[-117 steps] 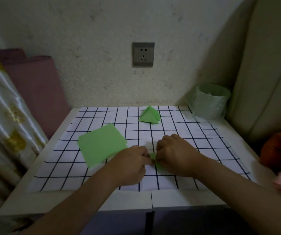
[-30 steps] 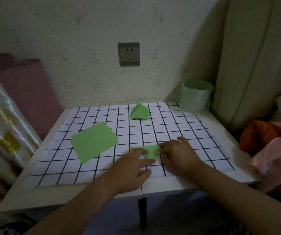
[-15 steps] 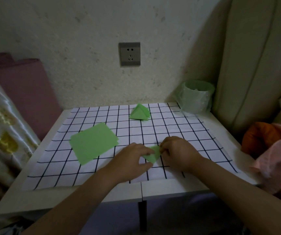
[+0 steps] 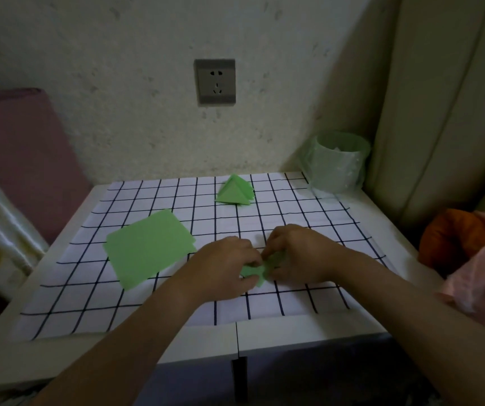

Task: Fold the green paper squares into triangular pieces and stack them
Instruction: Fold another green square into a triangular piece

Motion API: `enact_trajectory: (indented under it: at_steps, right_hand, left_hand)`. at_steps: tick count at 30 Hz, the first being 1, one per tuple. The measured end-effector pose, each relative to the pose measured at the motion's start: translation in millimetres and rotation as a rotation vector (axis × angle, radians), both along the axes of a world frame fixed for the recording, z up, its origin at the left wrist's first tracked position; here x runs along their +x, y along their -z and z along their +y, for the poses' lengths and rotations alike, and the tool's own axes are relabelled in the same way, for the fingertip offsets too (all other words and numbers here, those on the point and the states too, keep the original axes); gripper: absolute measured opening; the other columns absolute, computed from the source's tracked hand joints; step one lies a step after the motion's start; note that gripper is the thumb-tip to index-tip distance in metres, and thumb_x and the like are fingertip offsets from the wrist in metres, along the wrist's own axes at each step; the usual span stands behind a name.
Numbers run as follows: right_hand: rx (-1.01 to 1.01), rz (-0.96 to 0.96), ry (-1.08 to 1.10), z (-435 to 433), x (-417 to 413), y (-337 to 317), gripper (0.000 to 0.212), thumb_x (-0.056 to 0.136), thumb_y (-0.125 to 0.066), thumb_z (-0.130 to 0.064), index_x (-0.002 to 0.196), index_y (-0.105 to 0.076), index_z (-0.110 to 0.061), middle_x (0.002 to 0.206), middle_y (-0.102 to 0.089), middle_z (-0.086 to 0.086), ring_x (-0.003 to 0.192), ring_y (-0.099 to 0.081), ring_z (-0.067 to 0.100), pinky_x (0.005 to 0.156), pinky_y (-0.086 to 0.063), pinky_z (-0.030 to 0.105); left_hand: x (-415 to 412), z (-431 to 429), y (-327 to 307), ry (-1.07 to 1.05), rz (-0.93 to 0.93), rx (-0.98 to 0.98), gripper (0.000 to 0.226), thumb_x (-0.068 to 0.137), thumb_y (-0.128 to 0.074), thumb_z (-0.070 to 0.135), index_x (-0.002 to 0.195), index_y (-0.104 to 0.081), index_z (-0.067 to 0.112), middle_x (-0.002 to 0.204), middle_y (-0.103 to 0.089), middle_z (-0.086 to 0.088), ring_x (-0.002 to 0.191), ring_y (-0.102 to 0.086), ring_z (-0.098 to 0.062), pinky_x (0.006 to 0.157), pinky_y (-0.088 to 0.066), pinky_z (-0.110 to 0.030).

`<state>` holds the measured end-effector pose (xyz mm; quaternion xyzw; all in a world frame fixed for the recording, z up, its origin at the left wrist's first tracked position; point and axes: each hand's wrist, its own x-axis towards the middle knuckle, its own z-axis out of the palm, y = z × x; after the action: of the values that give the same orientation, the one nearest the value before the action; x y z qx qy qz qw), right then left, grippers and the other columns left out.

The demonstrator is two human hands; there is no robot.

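Note:
A small folded green paper piece (image 4: 257,272) sits just above the checked mat (image 4: 294,224), near its front middle. My left hand (image 4: 223,269) pinches its left part, and my right hand (image 4: 300,254) pinches its right part; most of the piece is hidden under my fingers. A pile of flat green paper squares (image 4: 147,247) lies on the mat to the left of my hands. The stack of folded green triangles (image 4: 234,191) rests near the mat's back edge.
A pale green bin with a plastic liner (image 4: 338,162) stands at the table's back right corner. Orange and pink cloth (image 4: 475,253) lies off the right edge. A wall socket (image 4: 215,82) is on the wall behind. A curtain hangs at left.
Both hands have closed tighter over the small green piece, which shows less than half a second ago. The view has shifted slightly.

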<state>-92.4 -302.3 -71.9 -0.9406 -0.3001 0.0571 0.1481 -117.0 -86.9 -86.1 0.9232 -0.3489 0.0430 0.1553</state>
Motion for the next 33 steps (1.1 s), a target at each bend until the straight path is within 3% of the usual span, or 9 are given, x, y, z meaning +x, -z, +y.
enact_trajectory:
  at_steps: [3, 9, 14, 17, 20, 23, 25, 28, 33]
  right_hand:
    - [-0.012, -0.035, -0.033, 2.1, 2.9, 0.9, 0.043, 0.071, -0.08, -0.05, 0.112, -0.072, -0.038, 0.111, -0.058, -0.012, 0.101, -0.054, 0.01, 0.085, -0.049, 0.03]
    - [-0.029, -0.169, -0.152, 6.9, 1.3, 2.8, 0.032, 0.079, -0.075, -0.047, 0.109, -0.074, -0.035, 0.102, -0.063, -0.011, 0.089, -0.06, 0.012, 0.072, -0.052, 0.031]
    - [-0.033, -0.432, -0.291, 12.1, 2.9, 14.8, 0.023, 0.092, -0.06, -0.044, 0.087, -0.074, -0.026, 0.076, -0.061, -0.003, 0.067, -0.06, 0.02, 0.055, -0.048, 0.032]
    - [-0.025, -0.572, -0.282, 17.7, 4.5, 19.0, 0.021, 0.094, -0.057, -0.033, 0.079, -0.069, -0.023, 0.071, -0.059, -0.003, 0.063, -0.058, 0.02, 0.058, -0.041, 0.031]
    - [0.098, -0.552, -0.188, 21.6, 3.2, 10.6, 0.025, 0.097, -0.051, -0.03, 0.084, -0.069, -0.019, 0.077, -0.063, -0.003, 0.067, -0.059, 0.019, 0.063, -0.043, 0.033]
    - [0.318, -0.52, -0.016, 23.1, 3.7, -5.2, 0.026, 0.098, -0.05, -0.031, 0.113, -0.068, -0.02, 0.107, -0.067, -0.001, 0.095, -0.061, 0.017, 0.081, -0.048, 0.036]
    - [0.419, -0.6, 0.066, 22.6, 4.3, -14.3, 0.032, 0.096, -0.055, -0.017, 0.127, -0.062, -0.017, 0.124, -0.061, 0.004, 0.11, -0.057, 0.02, 0.091, -0.047, 0.037]
    - [0.374, -0.711, 0.087, 21.1, 3.7, -20.4, 0.05, 0.085, -0.061, 0.005, 0.129, -0.061, -0.018, 0.136, -0.052, 0.01, 0.113, -0.054, 0.024, 0.091, -0.048, 0.041]
    - [0.293, -0.672, -0.078, 25.4, 2.8, -11.1, 0.033, 0.079, -0.076, -0.025, 0.112, -0.069, -0.027, 0.136, -0.053, 0.01, 0.11, -0.055, 0.024, 0.084, -0.047, 0.038]
  left_hand:
    - [1.8, 4.6, 0.0, -0.018, 0.012, -0.045, 0.029, 0.085, -0.054, 0.039, 0.107, -0.068, 0.026, 0.094, -0.062, 0.01, 0.087, -0.053, -0.009, 0.075, -0.051, -0.037]
    - [5.0, 15.7, 3.8, -0.024, 0.066, -0.065, 0.042, 0.078, -0.071, 0.059, 0.107, -0.064, 0.029, 0.095, -0.049, 0.018, 0.094, -0.045, -0.004, 0.08, -0.046, -0.027]
    - [3.3, 20.3, 0.9, -0.021, 0.032, -0.114, 0.032, 0.082, -0.068, 0.051, 0.103, -0.066, 0.027, 0.095, -0.057, 0.014, 0.092, -0.049, -0.005, 0.081, -0.048, -0.031]
    - [2.8, 22.2, -1.8, -0.043, 0.015, -0.166, 0.024, 0.085, -0.068, 0.042, 0.101, -0.07, 0.024, 0.093, -0.063, 0.012, 0.086, -0.054, -0.003, 0.077, -0.049, -0.028]
    - [2.2, 20.0, -7.4, -0.139, 0.008, -0.328, 0.011, 0.091, -0.068, 0.028, 0.096, -0.077, 0.024, 0.085, -0.071, 0.014, 0.077, -0.062, -0.002, 0.071, -0.051, -0.024]
    - [1.2, 15.9, -18.4, -0.39, 0.197, -0.666, 0.013, 0.09, -0.07, 0.024, 0.1, -0.078, 0.024, 0.08, -0.073, 0.019, 0.073, -0.069, 0.0, 0.069, -0.053, -0.015]
    - [0.5, 14.6, -27.2, -0.551, 0.454, -0.968, 0.018, 0.091, -0.069, 0.021, 0.106, -0.076, 0.016, 0.082, -0.077, 0.005, 0.074, -0.073, -0.012, 0.067, -0.058, -0.022]
    - [-2.3, 14.6, -37.2, -0.596, 0.851, -1.335, 0.019, 0.094, -0.064, 0.018, 0.11, -0.07, 0.008, 0.095, -0.076, -0.013, 0.085, -0.074, -0.026, 0.07, -0.061, -0.03]
    - [-3.2, 9.9, -32.8, -0.549, 1.107, -1.527, 0.02, 0.096, -0.059, 0.017, 0.112, -0.067, 0.007, 0.101, -0.075, -0.012, 0.084, -0.075, -0.02, 0.066, -0.06, -0.027]
